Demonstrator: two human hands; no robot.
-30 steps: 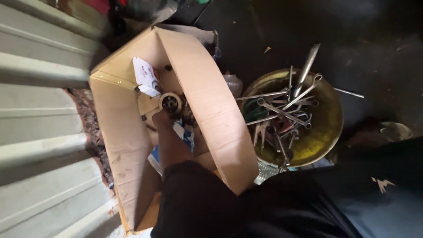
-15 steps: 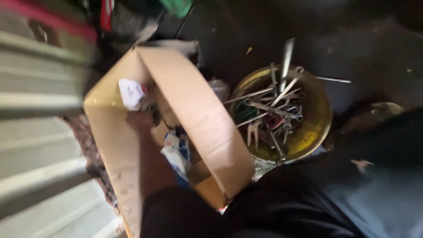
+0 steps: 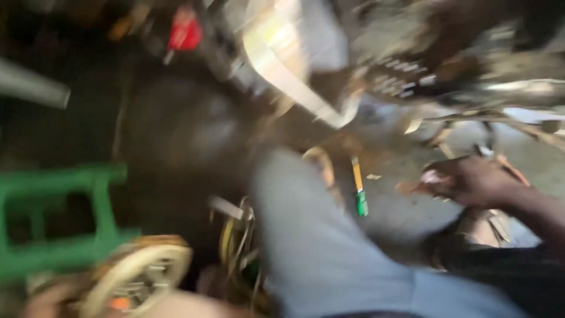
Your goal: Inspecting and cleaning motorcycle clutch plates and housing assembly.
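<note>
The view is heavily blurred by motion. My right hand (image 3: 471,179) reaches out over the grey floor at the right, fingers curled; something small and pale shows at its fingertips, but whether it grips it is unclear. My left hand (image 3: 38,301) is a blurred patch at the bottom left corner, next to a round cream-coloured object (image 3: 136,275); I cannot tell whether it holds it. My leg in light blue trousers (image 3: 318,253) crosses the middle. Beside it shows the yellow rim of a bowl of metal tools (image 3: 234,238).
A green plastic frame (image 3: 56,227) stands at the left. A tool with a yellow shaft and green end (image 3: 358,191) lies on the floor. A red object (image 3: 185,29) and blurred clutter fill the top. Dark machinery (image 3: 412,76) sits at the upper right.
The camera has swung sharply away from the cardboard box. The box is out of view, the bowl of tools now sits low in the middle, and my right hand has appeared at the right.
</note>
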